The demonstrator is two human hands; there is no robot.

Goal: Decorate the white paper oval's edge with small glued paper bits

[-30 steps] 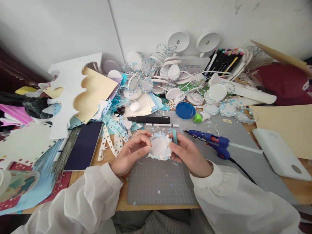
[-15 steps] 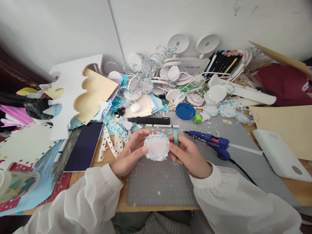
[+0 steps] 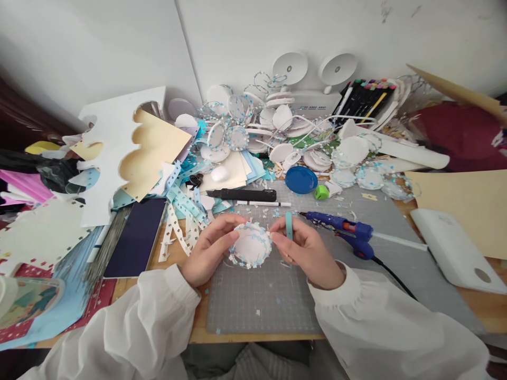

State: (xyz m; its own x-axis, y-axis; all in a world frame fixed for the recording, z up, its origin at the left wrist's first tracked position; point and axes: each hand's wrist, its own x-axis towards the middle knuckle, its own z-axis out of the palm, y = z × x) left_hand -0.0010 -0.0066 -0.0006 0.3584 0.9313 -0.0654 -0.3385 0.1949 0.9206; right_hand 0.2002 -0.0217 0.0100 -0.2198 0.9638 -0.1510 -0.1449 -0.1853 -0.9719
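Observation:
Both my hands hold a small round white paper disc (image 3: 251, 245) with a rim of white and light-blue confetti, just above the grey cutting mat (image 3: 257, 295). My left hand (image 3: 208, 250) pinches its left edge with thumb and fingers. My right hand (image 3: 307, 250) pinches the right edge, and a teal stick-like tool (image 3: 289, 226) stands upright between its fingers. The disc is tilted, its face turned up toward me.
A blue glue gun (image 3: 344, 229) lies right of my hands, its cord trailing off. Behind are a black utility knife (image 3: 243, 195), a white pen, a blue lid (image 3: 301, 179) and a heap of similar discs. A dark tablet (image 3: 137, 237) and paper scraps lie left, a white device (image 3: 455, 250) right.
The disc has been turned and tilted between my fingers and sits slightly lower. My right thumb and the teal tool have shifted a little; both arms stay in place.

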